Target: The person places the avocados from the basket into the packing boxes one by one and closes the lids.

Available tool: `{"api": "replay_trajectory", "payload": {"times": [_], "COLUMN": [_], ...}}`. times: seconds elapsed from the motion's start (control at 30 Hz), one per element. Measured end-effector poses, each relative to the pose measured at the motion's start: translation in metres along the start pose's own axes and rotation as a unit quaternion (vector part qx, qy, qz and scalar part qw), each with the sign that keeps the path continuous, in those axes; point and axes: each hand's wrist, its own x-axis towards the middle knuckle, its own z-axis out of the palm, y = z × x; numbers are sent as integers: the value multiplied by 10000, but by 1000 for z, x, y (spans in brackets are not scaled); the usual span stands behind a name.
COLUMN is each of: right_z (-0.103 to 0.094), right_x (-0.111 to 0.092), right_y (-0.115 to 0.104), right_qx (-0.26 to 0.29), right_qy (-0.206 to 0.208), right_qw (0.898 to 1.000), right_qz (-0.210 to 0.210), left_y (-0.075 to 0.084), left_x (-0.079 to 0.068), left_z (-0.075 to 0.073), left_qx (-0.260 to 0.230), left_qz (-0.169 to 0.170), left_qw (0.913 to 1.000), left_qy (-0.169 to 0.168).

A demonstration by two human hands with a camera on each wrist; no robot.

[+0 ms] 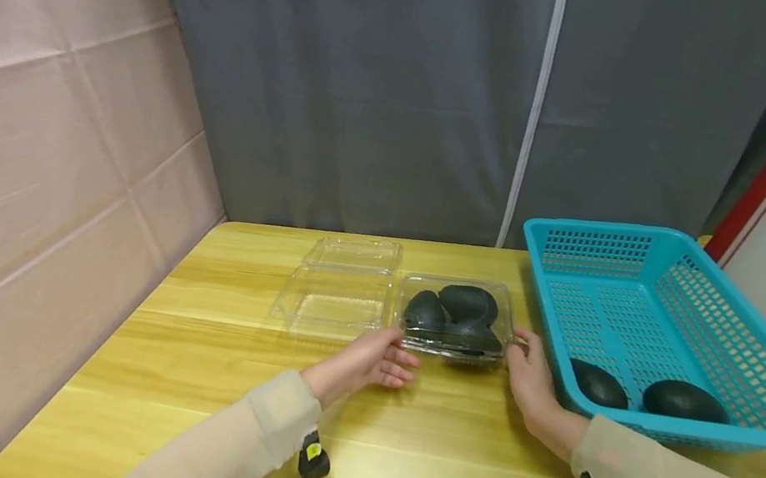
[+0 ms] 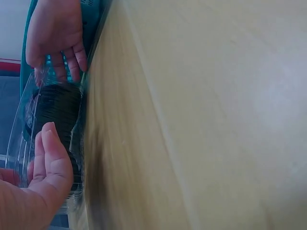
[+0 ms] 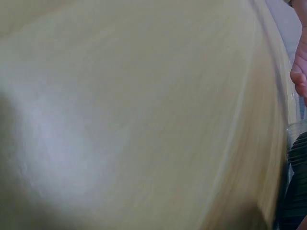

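Observation:
A clear plastic clamshell box (image 1: 413,286) sits on the table with several dark avocados (image 1: 467,304) inside, its lid down over them. At its front left corner is my left hand (image 1: 378,361), fingers loosely extended and thumb near the edge. My right hand (image 1: 532,382) is against the box's right side with its fingers fairly straight. Seen from the left wrist, the two hands flank the box (image 2: 72,134) at either end. From the right wrist only a sliver of the box (image 3: 293,134) and part of the left hand (image 3: 300,74) show.
To the left lies a second clear clamshell (image 1: 335,299) with its lid open. A turquoise plastic basket (image 1: 610,336) stands at the right, close beside the right forearm, with two avocados (image 1: 686,401) in its near end. A grey curtain (image 1: 375,102) hangs behind the wooden table (image 1: 178,374).

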Motion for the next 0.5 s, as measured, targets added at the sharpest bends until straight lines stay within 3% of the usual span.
{"api": "replay_trajectory", "payload": {"times": [0.27, 0.5], "right_z": [3, 4], "right_x": [3, 7], "right_y": [7, 5], "right_qx": [-139, 518], "right_qy": [360, 324], "right_qw": [9992, 9981], "right_qz": [-39, 65], "left_y": [-2, -2], "left_x": [1, -2], "left_z": [-2, -2], "left_qx": [20, 55], "left_qz": [-47, -30], "left_qw": [10000, 10000], "left_qy": [-30, -47]}}
